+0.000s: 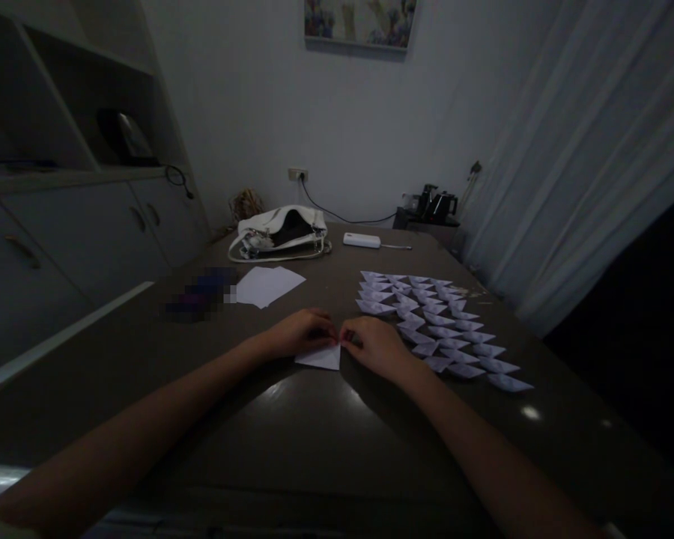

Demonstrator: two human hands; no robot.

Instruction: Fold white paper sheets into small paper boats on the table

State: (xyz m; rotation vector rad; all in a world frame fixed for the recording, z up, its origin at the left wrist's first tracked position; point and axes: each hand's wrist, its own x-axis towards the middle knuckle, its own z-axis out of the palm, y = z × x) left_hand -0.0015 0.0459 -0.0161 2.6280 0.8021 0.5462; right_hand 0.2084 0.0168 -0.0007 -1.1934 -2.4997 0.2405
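Observation:
A folded white sheet of paper point(323, 358) lies on the dark table in front of me. My left hand point(304, 332) is closed on its upper edge, fingers curled over the paper. At the paper's upper right corner, my right hand point(374, 343) pinches with thumb and forefinger. The two hands' fingertips almost meet there. To the right, several folded paper boats point(410, 320) stand in rows. Loose white sheets point(266, 286) are fanned out beyond my left hand.
A white handbag point(284, 230) rests near the table's far end, with a white power bank point(362, 240) and short cable to its right. A blurred dark item point(202, 293) lies at the left. Black kettles point(441, 206) stand in the back right corner, beside a pale curtain point(573, 150).

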